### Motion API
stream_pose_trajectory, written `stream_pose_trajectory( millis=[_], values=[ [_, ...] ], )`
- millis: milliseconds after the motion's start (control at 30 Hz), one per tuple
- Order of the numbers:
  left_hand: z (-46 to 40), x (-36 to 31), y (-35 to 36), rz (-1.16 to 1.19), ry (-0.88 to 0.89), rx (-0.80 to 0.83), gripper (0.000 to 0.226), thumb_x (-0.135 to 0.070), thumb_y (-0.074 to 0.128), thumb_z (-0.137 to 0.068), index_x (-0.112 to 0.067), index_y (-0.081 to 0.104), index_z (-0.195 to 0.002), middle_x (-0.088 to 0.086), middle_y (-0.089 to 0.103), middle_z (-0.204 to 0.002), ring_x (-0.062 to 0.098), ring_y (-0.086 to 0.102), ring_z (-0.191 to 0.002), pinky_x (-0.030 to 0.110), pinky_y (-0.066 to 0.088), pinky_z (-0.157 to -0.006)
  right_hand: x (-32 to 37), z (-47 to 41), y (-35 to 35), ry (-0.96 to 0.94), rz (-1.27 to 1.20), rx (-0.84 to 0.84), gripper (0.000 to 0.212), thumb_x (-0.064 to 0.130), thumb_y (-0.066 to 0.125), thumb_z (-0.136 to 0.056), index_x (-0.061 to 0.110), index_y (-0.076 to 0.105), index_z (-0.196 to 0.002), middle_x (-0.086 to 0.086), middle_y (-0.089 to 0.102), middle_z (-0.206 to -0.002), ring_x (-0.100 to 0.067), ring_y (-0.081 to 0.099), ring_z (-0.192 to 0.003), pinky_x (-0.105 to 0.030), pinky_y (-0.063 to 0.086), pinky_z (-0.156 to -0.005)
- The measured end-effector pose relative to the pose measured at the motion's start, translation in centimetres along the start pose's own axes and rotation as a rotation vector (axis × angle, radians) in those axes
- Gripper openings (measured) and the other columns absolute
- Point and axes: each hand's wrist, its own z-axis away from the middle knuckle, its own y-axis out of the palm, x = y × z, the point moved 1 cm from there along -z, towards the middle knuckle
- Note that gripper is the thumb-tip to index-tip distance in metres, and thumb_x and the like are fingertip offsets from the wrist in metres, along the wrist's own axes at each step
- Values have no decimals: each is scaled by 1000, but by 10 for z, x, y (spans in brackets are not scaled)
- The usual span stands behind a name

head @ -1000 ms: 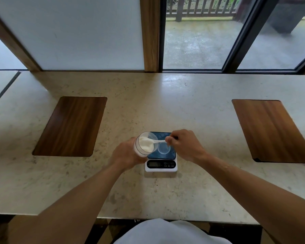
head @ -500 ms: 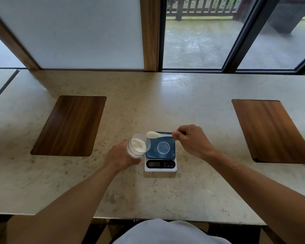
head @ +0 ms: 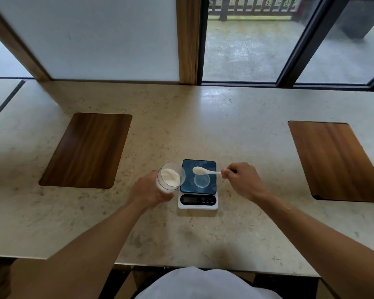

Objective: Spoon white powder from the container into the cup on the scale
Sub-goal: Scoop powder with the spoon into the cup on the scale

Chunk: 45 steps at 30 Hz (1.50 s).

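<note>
A small white scale with a dark blue platform stands on the stone counter. A clear, small cup sits on the platform. My left hand grips a clear container of white powder, tilted toward me, just left of the scale. My right hand pinches the handle of a white spoon. The spoon's bowl holds white powder and hovers over the far rim of the cup.
Two dark wooden inlay panels lie in the counter, one at left and one at right. Windows and a wooden post stand behind the counter. The counter's front edge runs near my body.
The spoon came out of the container and moved right, over the cup. My left hand drew the container left, off the scale's platform.
</note>
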Motion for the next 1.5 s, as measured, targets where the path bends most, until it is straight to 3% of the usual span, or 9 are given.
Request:
stream_pose_trajectory(
  millis=[200,400,667,900,1233,1500],
  values=[
    [1,-1,-1,12,-13,-3,72,-43,89,-57,-23,59,-119,2,70,-110,17,57,-86,28,42,-74,-12,-3,9,65,13,21,30,30,56,-96,18,74,-75,3,61,-57,-10,47,-47,-25,35,-48],
    [2,2,-2,29,-43,18,72,-46,85,-56,-24,59,-119,0,70,-109,22,63,-91,35,51,-79,-21,-4,18,88,27,37,30,29,57,-97,16,74,-76,4,62,-58,-9,50,-49,-23,36,-50],
    [2,2,-3,30,-57,18,78,-53,79,-51,-26,58,-121,-1,70,-111,22,64,-93,36,51,-81,-20,-3,20,109,60,50,30,27,56,-97,16,71,-73,3,59,-57,-10,49,-49,-23,35,-49],
    [4,3,-3,25,-69,20,77,-55,80,-51,-30,57,-120,-3,70,-108,19,61,-87,31,48,-74,-17,-3,22,118,79,65,30,25,55,-98,9,71,-79,0,62,-62,-12,51,-53,-25,38,-52],
    [4,7,-3,12,-47,5,78,-53,85,-54,-26,57,-122,-1,70,-112,22,63,-92,36,52,-80,-19,-12,24,105,105,73,30,24,55,-98,10,71,-77,0,61,-60,-11,49,-50,-23,33,-48],
    [3,7,-4,3,-40,-1,77,-50,85,-56,-25,57,-123,0,70,-112,22,63,-92,34,51,-78,-19,-16,24,78,145,98,30,25,53,-98,12,70,-78,-1,63,-63,-13,53,-52,-24,39,-49]
  ],
)
